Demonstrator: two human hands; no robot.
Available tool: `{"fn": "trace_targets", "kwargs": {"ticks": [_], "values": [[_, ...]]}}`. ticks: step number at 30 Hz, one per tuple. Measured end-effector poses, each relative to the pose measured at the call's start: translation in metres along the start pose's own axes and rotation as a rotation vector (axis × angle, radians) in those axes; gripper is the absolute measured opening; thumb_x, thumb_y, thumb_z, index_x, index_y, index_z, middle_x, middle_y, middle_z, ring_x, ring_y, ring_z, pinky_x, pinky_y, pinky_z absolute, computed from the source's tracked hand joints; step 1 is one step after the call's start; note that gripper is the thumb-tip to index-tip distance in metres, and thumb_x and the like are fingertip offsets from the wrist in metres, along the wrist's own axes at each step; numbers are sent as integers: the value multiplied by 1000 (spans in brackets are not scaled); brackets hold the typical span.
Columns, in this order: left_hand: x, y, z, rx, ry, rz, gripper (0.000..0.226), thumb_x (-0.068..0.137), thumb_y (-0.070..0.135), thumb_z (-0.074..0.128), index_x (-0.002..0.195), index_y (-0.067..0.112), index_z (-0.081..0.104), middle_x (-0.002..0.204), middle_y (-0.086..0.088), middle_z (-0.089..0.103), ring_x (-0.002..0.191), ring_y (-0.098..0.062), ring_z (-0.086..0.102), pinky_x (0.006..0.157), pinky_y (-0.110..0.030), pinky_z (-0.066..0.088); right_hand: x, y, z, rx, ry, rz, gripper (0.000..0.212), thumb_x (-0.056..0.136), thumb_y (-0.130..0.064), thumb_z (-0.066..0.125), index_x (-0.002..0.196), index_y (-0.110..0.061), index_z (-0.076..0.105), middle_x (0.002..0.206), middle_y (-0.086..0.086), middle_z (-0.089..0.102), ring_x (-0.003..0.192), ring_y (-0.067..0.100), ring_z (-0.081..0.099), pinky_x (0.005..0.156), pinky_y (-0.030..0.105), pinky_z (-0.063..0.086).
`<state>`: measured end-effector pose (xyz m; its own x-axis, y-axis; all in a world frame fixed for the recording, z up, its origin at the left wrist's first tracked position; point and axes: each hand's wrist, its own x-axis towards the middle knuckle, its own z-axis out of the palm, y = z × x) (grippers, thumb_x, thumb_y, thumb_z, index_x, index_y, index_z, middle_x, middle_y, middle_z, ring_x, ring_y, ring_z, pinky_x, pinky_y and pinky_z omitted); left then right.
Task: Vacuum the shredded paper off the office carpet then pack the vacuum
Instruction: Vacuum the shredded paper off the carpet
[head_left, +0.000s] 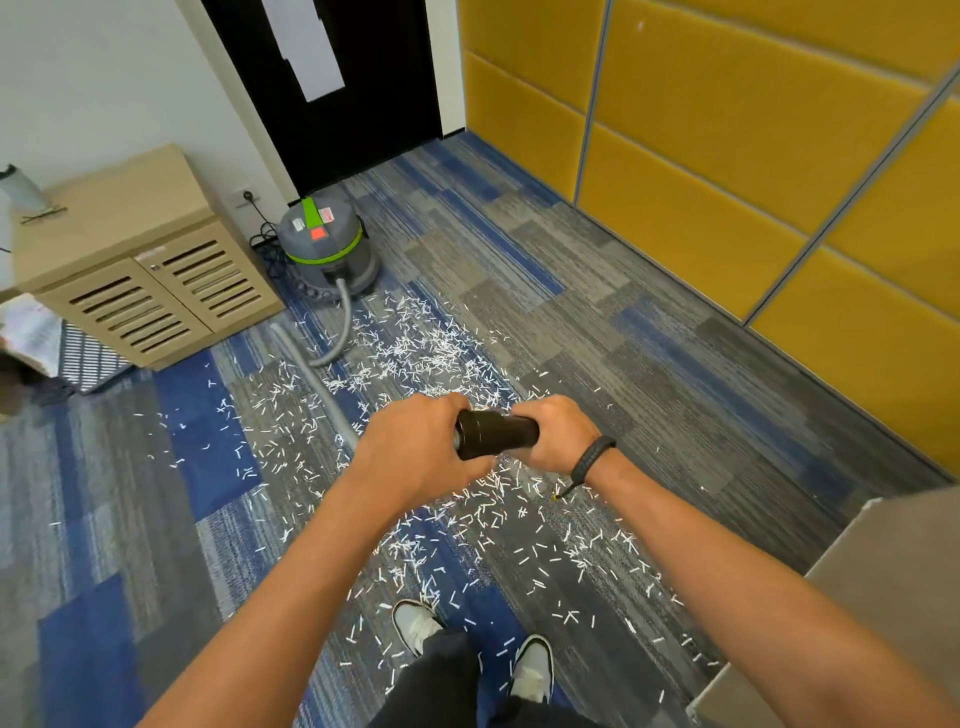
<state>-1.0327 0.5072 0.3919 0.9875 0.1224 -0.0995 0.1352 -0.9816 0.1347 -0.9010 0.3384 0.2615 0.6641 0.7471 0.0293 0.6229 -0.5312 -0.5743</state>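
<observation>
Carpet (649, 322): grey and blue striped tiles cover the whole floor, running up to a dark door (332, 88) at the back.
Wall panels (727, 130): padded yellow squares line the right side of the room.
Cabinet (140, 260): light wood with slatted doors, standing at the left against the white wall; a grey cylinder-shaped object (21, 189) lies tilted on its top.
Vacuum (327, 244): a grey drum with green band and green handle, sitting on the carpet just right of the cabinet, in front of the door; its black cord runs to a wall socket (248, 196).
Hose (317, 364): grey, leaving the drum's front, curving down over the carpet and running toward the hands.
Shredded paper (415, 358): white strips strewn thickly on the carpet from just in front of the vacuum down to the person's shoes (530, 670), thinner at the left.
Black tube (496, 434): a short dark cylinder held crosswise above the paper, between both hands.
Left hand (421, 447): fingers curled round the tube's left end, thumb beneath.
Right hand (558, 431): fingers wrapped round the tube's right end; a dark band (592, 460) circles the wrist.
</observation>
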Motion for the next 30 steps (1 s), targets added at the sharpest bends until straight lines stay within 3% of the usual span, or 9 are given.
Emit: {"fn": "trace_targets", "kwargs": {"ticks": [4,8,12,17,23,27,30], "values": [[10,0,-11,36,19,11,50,79,71,68,107,31,62,78,10,64,71,-16,63,62,-29,51,10,0,-4,-16,32,0,15,69,-27,78,75,-25,64,60,-9,60,60,15,60,57,27,44],[17,1,-18,74,29,47,41,82,65,66,102,30,60,74,10,58,69,-18,59,64,-30,52,14,3,-7,9,118,-23,23,66,-17,82,75,-28,64,58,-17,53,55,9,51,57,23,36],[19,-6,-13,124,21,23,42,86,63,67,107,27,59,74,9,57,68,-18,62,62,-30,53,30,1,-2,-1,66,-57,17,70,-20,76,73,-25,61,63,-9,60,59,16,57,57,31,48],[31,-12,2,92,-52,-46,48,85,61,68,114,23,60,80,4,63,70,-19,67,66,-37,63,50,1,5,28,-33,-19,25,71,-12,78,71,-26,58,64,-10,59,62,11,55,58,22,40],[34,-15,18,73,-121,-55,46,83,63,67,110,26,60,85,2,67,80,-25,71,72,-40,63,39,10,25,46,-59,53,21,67,-13,73,71,-25,57,63,-10,59,62,13,58,58,32,49],[33,-15,26,24,-149,-46,46,82,63,68,112,28,61,87,4,66,82,-24,71,74,-40,63,29,13,21,-8,-55,70,33,67,-11,74,68,-33,50,62,-13,54,61,10,53,56,22,35],[32,-13,31,20,-155,-42,46,83,63,67,114,29,62,85,4,60,85,-25,71,75,-39,62,23,15,17,-50,-77,81,31,69,-18,75,69,-35,49,62,-14,52,62,11,52,61,23,33]]}}
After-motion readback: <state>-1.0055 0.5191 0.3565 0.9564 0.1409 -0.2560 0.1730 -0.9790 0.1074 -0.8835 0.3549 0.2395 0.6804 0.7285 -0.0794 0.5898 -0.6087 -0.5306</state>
